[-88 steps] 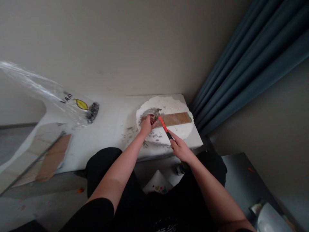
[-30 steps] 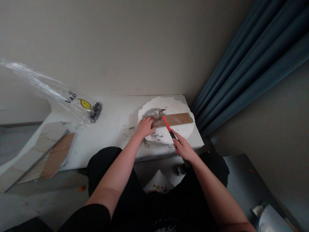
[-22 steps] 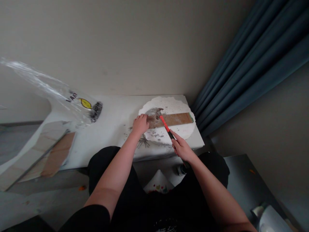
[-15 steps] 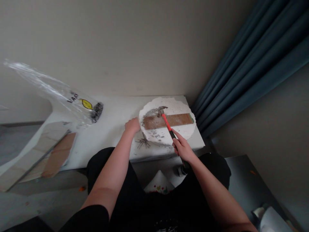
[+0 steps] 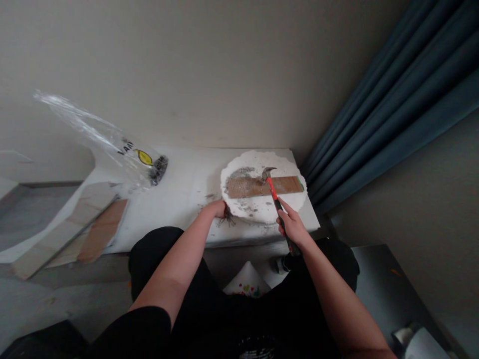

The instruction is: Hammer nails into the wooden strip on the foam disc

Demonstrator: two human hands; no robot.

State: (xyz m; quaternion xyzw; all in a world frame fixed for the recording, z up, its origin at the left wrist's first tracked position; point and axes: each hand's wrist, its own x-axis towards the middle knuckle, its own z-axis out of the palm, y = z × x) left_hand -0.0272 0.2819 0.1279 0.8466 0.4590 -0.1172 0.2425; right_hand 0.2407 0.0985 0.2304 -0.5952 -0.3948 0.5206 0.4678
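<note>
My right hand [image 5: 292, 223] is wrapped round the black grip of a claw hammer [image 5: 272, 188] with a red neck. The hammer's metal head rests on or just above a brown wooden strip [image 5: 288, 184]. That strip lies across a round white slab [image 5: 262, 207] with a ragged edge and grey marks. My left hand [image 5: 220, 208] is down at a small pile of nails [image 5: 226, 220] by the slab's left edge. Its fingers point away and are hidden, so their grip does not show.
A clear plastic bag [image 5: 108, 132] with dark contents at its bottom lies on the left of the white table [image 5: 183, 189]. Board pieces [image 5: 71, 219] lie farther left. A blue curtain [image 5: 359, 99] hangs at the right, and a wall stands behind the table.
My left hand has moved right and toward me, from beside the slab to the nails. The hammer head has shifted right along the wooden strip. The view has turned slightly left.
</note>
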